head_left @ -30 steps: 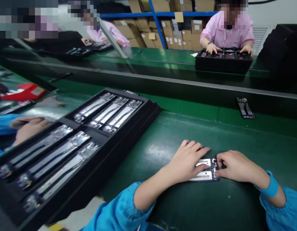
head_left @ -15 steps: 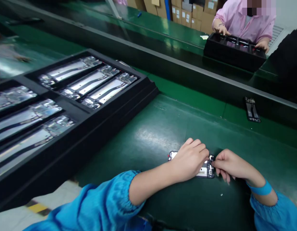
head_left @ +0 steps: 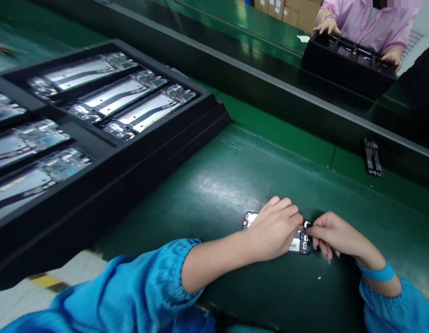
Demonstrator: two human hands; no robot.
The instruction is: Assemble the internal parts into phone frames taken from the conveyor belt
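Note:
An opened phone assembly (head_left: 295, 245) lies flat on the green bench, its circuit parts and silvery plate facing up. Across its middle rests my left hand (head_left: 275, 229), fingers curled down and closed on it, the fingertips mostly hidden. At the assembly's right end, my right hand (head_left: 330, 233) pinches thumb and forefinger together against the small parts. Whatever that pinch holds is too small to make out. A blue band (head_left: 377, 273) circles my right wrist.
A large black tray (head_left: 158, 150) with several phone assemblies (head_left: 148, 111) stands at left. Another phone assembly (head_left: 373, 158) lies by the dark rail (head_left: 270, 99). A tiny white piece (head_left: 319, 278) is on the bench. Across the rail, a person in pink (head_left: 365, 25) handles black trays (head_left: 349, 64).
The view has shifted slightly, so the tray appears further left and higher. Both my hands stay at the phone assembly with nearly the same grip. The person opposite still touches the black trays.

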